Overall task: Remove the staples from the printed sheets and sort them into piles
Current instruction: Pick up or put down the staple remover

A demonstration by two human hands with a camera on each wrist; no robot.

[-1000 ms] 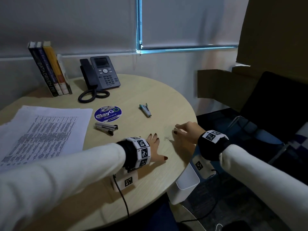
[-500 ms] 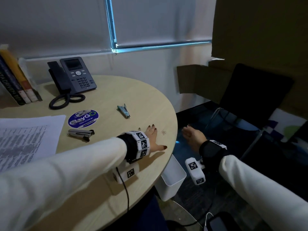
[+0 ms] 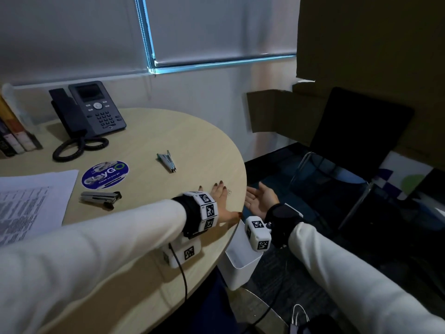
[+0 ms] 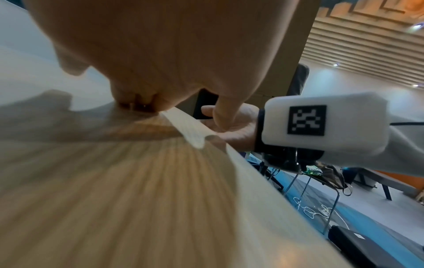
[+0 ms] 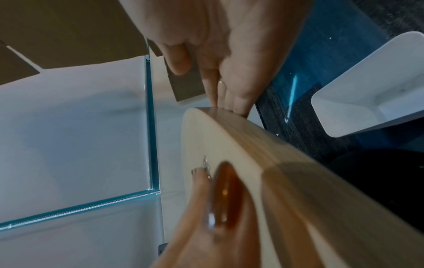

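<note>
Cupped right hand [image 3: 258, 200] (palm up) beside table [image 3: 168, 141] edge

The table [image 3: 168, 131] you work on has a pale wood-grain top with a smooth, matt finish. The stapler [image 3: 101, 197] is shiny metal. The printed sheets [image 3: 31, 201] are matt white paper. The bin [image 3: 240, 266] is smooth white plastic.

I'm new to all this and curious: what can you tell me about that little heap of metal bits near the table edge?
The loose staples are a tiny tangle of thin, bent silvery wire lying on the pale wood-look table, close to its rounded edge. The left hand lies flat beside them, fingertips right next to them. The right hand waits palm-up just past the edge, below table level. How many staples there are is too small to tell.
</note>
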